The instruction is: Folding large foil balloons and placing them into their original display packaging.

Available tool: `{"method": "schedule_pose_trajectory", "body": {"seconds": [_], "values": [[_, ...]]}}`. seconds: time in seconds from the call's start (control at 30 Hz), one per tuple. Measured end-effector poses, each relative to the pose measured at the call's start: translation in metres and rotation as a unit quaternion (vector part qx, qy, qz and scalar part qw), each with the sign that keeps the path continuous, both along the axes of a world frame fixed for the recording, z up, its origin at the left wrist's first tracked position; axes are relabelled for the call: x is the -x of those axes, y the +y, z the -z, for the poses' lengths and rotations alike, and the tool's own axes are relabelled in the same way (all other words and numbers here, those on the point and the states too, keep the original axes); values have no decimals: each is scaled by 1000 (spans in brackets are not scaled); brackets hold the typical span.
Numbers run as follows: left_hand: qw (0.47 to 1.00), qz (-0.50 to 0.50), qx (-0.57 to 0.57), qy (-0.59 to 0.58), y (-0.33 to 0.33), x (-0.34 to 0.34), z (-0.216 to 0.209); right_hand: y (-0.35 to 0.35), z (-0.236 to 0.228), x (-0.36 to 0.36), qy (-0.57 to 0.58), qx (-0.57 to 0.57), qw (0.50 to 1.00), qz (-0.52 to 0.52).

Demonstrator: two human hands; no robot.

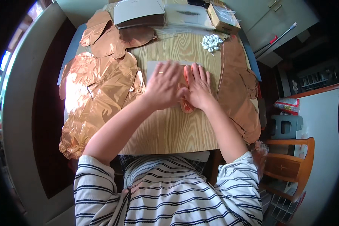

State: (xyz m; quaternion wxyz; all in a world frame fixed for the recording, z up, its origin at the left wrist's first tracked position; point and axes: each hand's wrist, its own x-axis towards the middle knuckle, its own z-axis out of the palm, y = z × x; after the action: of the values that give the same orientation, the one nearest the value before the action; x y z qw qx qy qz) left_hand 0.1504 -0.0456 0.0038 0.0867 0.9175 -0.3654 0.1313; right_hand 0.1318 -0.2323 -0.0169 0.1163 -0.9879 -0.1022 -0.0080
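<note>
A narrow folded copper-coloured foil piece (187, 107), which looks like a flat foil balloon, lies on the table under my hands, with its rounded end toward me. My right hand (199, 87) rests flat on it, fingers stretched forward. Beside it, my left hand (164, 84) is palm down with fingers extended, slightly blurred, and wears a ring. The two thumbs come close together over the foil. Under the left hand shows a pale translucent sheet (151, 67). Most of the foil piece is hidden by my hands.
Shiny crumpled copper foil balloons (98, 88) cover the table's left side. A flatter stack of them (235, 83) lies on the right, near a cluster of white bundles (212, 42). Behind stand white cards (139, 11), clear plastic bags (188, 17) and a cardboard box (224, 24).
</note>
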Motion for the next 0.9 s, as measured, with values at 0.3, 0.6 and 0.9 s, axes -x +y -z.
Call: {"method": "schedule_pose_trajectory", "body": {"seconds": [0.3,0.6,0.9], "values": [[997,3,60,58,-6,-12,15,2,-6,-3,18,29,999,10],[995,-87,30,49,27,-4,22,4,-7,-1,-22,14,1000,13],[995,-92,17,42,28,0,27,1,-5,1,-21,12,999,25]]}}
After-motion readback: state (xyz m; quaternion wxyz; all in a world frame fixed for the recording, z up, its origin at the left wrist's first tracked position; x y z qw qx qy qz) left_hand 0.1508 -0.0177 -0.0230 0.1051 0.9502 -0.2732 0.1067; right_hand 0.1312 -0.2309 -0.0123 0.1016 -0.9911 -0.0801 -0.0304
